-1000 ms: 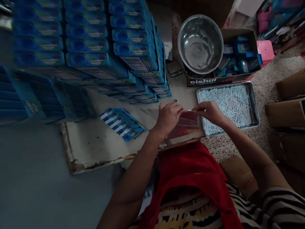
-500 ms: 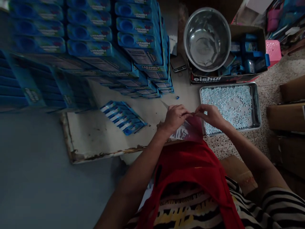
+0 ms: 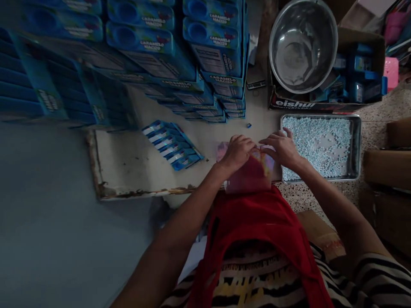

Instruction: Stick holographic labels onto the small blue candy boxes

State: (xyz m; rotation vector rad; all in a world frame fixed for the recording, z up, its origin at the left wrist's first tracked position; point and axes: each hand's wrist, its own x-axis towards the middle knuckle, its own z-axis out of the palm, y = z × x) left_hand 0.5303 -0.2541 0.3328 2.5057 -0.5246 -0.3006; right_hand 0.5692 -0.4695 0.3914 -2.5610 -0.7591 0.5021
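Observation:
A clear plastic bag (image 3: 245,177) with a reddish tint hangs between my hands, just above the table's front edge and against my red apron. My left hand (image 3: 238,153) is closed on its upper edge, thumb and fingers pressed together. From the other side my right hand (image 3: 282,149) pinches the same edge, some of its fingers raised. To the left lies a flat row of small blue packets (image 3: 173,145). Close by on the right is a metal tray (image 3: 355,171) of small pale blue and white pellets (image 3: 308,145).
Tall stacks of blue boxes (image 3: 212,47) fill the back left of the table (image 3: 125,167). At the back right a steel bowl (image 3: 303,47) rests on a carton (image 3: 324,106) holding blue packs. Brown cardboard boxes (image 3: 387,173) stand at far right.
The bag has been turned and spread flatter between my hands. My right hand's fingers have lifted and spread more. The whole view has shifted slightly.

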